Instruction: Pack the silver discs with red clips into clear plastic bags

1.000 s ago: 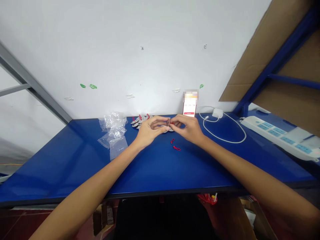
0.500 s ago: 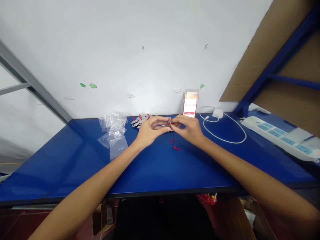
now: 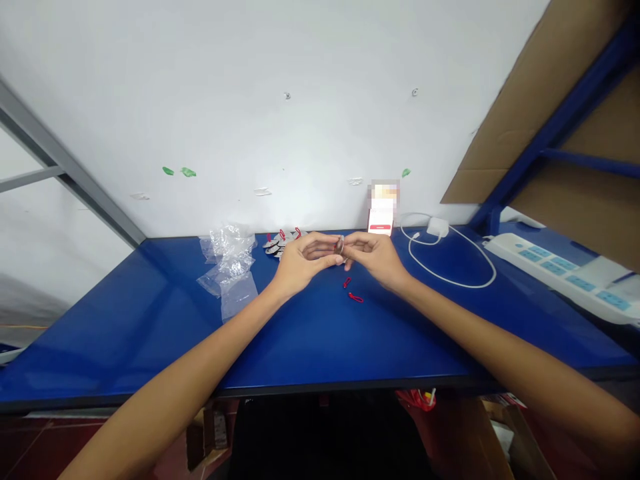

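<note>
Disc (image 3: 341, 245) is located above the desk (image 3: 280, 347), between our two hands, upright and seen nearly edge-on. We hold it in the fingers of our left hand (image 3: 300, 265), thumb at the lower rim and fingertips near the upper, parted by about the disc's breadth. The fingers of our right hand (image 3: 377, 261) are bent nearly together and meet the disc from the right; we cannot tell whether they grip it.

Nearer to us on the desk lie a short red loop (image 3: 347, 283) and a longer red loop (image 3: 355, 298), apart. Beyond our left hand we see a disc pile (image 3: 273, 249); left of it, clear bags (image 3: 230, 257). A lit phone (image 3: 381, 217) stands beyond our right hand, near a white cable (image 3: 453, 287).
</note>
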Available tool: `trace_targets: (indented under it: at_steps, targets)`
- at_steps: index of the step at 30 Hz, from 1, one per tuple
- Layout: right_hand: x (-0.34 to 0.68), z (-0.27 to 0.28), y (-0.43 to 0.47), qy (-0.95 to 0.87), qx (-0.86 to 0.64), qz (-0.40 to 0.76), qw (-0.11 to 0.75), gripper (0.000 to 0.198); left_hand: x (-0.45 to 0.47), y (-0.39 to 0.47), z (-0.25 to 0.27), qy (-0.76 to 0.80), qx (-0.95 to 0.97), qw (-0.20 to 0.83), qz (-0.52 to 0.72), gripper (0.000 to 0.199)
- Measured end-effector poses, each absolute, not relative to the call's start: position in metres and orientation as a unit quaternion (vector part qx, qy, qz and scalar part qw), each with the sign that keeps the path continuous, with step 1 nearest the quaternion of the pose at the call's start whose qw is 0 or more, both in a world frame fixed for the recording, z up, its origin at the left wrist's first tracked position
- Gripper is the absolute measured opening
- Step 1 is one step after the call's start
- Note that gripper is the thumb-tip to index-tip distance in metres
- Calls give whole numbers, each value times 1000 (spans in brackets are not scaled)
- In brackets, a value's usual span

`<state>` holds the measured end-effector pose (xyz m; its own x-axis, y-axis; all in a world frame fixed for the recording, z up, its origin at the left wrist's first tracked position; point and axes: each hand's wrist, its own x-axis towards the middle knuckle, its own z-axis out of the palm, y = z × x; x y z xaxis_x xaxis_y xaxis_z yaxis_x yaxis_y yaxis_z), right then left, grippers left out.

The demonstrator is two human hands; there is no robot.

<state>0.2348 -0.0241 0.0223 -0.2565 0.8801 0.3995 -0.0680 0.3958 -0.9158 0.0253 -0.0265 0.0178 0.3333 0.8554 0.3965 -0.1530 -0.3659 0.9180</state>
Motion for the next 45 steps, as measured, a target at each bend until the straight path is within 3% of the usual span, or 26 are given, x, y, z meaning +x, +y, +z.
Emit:
trace_targets:
  at_steps: [6,23,32,38,45]
  targets:
    - [239,21,-19,-647,-297,464,527,55,26,-28,18,264,659,489,507,51]
    - [247,27,-22,-735,-299,346,500,36,25,-28,18,273,648,500,505,53]
    - [254,31,-20,-776,-277,331,460,47,22,-23,15,291,628,495,526,55]
    - [252,29,-19,-768,-276,305,491,33,24,-25,16,276,634,503,519,53]
    - [252,34,-25,-798,-268,271,467,28,24,-26,17,277,640,502,511,53]
